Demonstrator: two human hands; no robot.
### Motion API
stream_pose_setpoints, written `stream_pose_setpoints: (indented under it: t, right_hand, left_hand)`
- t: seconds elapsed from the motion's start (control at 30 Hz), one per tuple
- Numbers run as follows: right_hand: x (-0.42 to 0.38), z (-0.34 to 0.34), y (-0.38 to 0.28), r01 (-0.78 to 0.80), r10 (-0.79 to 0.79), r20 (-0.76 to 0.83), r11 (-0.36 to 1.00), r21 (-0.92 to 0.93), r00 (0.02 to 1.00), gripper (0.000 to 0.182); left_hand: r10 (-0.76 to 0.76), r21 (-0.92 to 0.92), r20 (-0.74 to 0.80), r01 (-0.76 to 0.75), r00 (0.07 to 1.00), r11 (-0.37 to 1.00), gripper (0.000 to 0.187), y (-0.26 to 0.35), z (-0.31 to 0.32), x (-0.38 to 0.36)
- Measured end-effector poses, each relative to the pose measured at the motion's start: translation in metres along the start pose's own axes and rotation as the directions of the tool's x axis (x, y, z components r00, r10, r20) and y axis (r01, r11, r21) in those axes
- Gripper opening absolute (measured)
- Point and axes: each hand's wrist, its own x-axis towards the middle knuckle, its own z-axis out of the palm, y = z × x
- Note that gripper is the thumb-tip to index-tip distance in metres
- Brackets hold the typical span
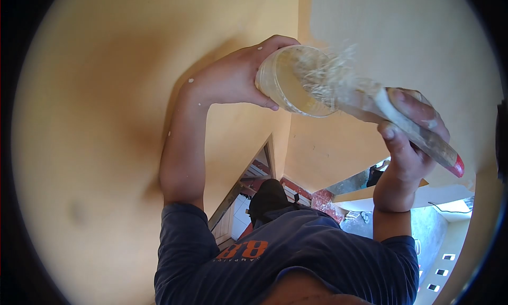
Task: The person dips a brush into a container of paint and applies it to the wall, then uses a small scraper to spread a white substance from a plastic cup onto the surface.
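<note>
My left hand [238, 75] is wrapped round a clear plastic cup [270, 83] with a pale coating inside, tilted so its mouth faces right. White paint specks dot the hand and forearm. In my right hand [410, 130] is a paintbrush [436, 146], its worn handle ending in a red tip, gripped between thumb and fingers. The brush's splayed, pale-caked bristles [323, 75] overlap the cup's mouth in this view; they look slightly blurred.
A yellow-orange wall [95, 146] rises close on the left and meets another wall at a corner. That wall has a pale grey upper area [391, 35]. Far below are a doorway [241, 204] and a red-tiled floor [324, 203] with white spatters.
</note>
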Motion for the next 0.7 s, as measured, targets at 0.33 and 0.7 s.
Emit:
stream_pose_setpoints:
  t: [0.33, 0.7]
  right_hand:
    - [0.039, 0.008, -0.007, 0.088, -0.034, 0.294, 0.981, -0.174, 0.955, 0.033]
    - [0.052, 0.017, -0.001, -0.031, 0.156, 0.439, 0.960, -0.278, 0.885, 0.023]
  left_hand:
    - [0.063, 0.030, 0.002, -0.063, 0.998, 0.998, 0.078, -0.002, 0.002, 0.002]
    - [-0.057, 0.100, -0.051, 0.062, 0.997, 0.993, 0.080, 0.002, 0.007, 0.000]
